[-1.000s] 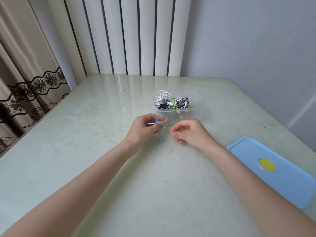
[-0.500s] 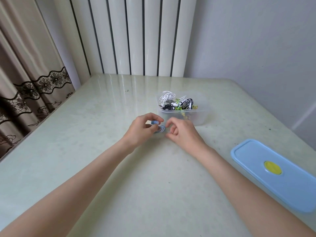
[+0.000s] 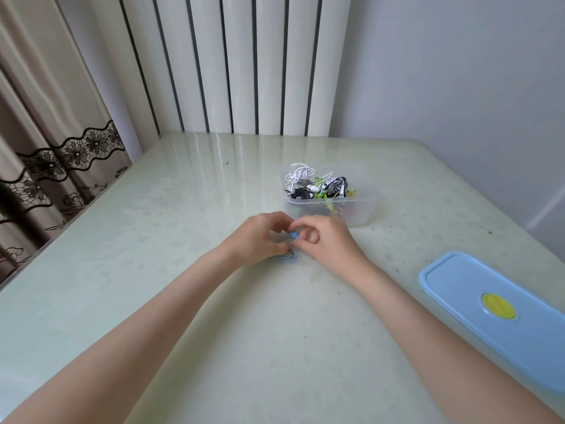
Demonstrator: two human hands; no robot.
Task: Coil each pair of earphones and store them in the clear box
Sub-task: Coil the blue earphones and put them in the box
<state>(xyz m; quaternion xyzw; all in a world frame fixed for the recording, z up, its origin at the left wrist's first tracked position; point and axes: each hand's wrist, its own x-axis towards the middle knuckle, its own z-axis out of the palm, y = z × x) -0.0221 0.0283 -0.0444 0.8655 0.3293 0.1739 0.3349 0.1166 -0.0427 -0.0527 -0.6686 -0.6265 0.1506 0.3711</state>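
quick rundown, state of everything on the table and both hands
clear box: open, lid off, holds coiled white, black and green earphones
blue lid: off the box, lying flat at the table's right edge
blue earphones: partly coiled, loops hanging below the fingers, outside the box
left hand: pinching the blue earphones
right hand: pinching the blue earphones too
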